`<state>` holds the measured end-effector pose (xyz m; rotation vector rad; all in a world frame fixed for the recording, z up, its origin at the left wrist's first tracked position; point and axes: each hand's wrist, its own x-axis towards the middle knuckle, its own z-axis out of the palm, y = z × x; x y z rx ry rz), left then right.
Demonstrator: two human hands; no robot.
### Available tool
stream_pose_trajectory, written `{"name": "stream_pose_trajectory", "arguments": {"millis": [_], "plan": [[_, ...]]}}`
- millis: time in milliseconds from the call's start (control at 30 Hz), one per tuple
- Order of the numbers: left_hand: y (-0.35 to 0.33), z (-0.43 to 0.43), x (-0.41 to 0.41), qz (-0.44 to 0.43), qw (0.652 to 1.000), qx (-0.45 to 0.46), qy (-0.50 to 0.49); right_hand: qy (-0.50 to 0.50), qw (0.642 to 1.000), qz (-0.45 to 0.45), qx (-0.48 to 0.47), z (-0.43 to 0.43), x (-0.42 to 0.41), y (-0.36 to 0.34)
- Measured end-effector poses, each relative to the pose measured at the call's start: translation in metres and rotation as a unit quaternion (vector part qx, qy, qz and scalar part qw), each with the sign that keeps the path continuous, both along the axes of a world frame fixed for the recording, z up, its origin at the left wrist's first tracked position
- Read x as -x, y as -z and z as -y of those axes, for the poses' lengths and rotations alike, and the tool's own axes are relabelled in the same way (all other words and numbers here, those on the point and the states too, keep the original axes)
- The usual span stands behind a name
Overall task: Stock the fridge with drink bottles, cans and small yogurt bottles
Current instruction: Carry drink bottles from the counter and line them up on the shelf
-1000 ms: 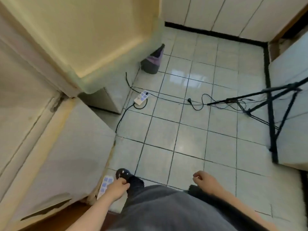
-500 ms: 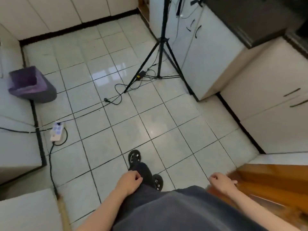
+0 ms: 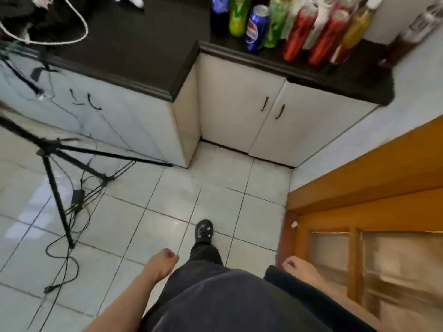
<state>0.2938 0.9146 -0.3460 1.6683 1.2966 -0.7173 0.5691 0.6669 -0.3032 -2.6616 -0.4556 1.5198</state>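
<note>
Several drink bottles stand in a row on the black countertop (image 3: 347, 77) at the top right: red bottles (image 3: 299, 32), green bottles (image 3: 237, 17), a yellow one (image 3: 357, 27) and a dark one (image 3: 407, 37). A blue Pepsi can (image 3: 256, 27) stands among them. My left hand (image 3: 161, 262) hangs low by my left leg, fingers curled, holding nothing. My right hand (image 3: 299, 268) hangs at my right side, loosely curled and empty. Both hands are far below the counter. The fridge is out of view.
White cabinet doors (image 3: 251, 111) sit under the counter. A black tripod (image 3: 55, 168) with cables on the tiled floor stands at the left. A wooden door (image 3: 374, 212) is at the right. My black shoe (image 3: 204, 231) is stepping toward the cabinet corner.
The view has swung from the fridge side, across the floor, to the counter with the drinks. Both hands stayed low at my sides, empty.
</note>
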Motion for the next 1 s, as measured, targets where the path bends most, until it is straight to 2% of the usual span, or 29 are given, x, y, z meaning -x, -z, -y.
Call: {"name": "stream_pose_trajectory", "arguments": {"millis": [167,267,467,600,700,833,1000], "plan": [[-0.018,-0.112,-0.118,0.005,0.986,-0.070,0.148,0.109,0.992,0.036,-0.060,-0.051,-0.056,-0.012],[-0.028,-0.152,-0.190,-0.002,0.975,-0.085,0.207,0.126,0.989,0.033,-0.065,-0.070,-0.074,-0.012],[-0.026,-0.167,-0.307,0.033,0.979,-0.049,0.195,0.157,0.987,-0.003,-0.043,-0.085,-0.128,0.012],[-0.021,-0.151,-0.365,0.049,0.984,-0.013,0.174,0.130,0.991,-0.021,-0.035,-0.097,-0.204,0.018],[-0.036,-0.145,-0.421,0.083,0.984,-0.009,0.156,0.145,0.987,0.013,-0.074,-0.116,-0.279,0.001],[-0.087,-0.158,-0.523,0.215,0.968,-0.068,0.114,0.238,0.942,0.117,-0.207,-0.165,-0.379,-0.040],[-0.181,-0.169,-0.622,0.434,0.895,-0.100,0.033,0.304,0.834,0.286,-0.361,-0.237,-0.472,-0.107]]}}
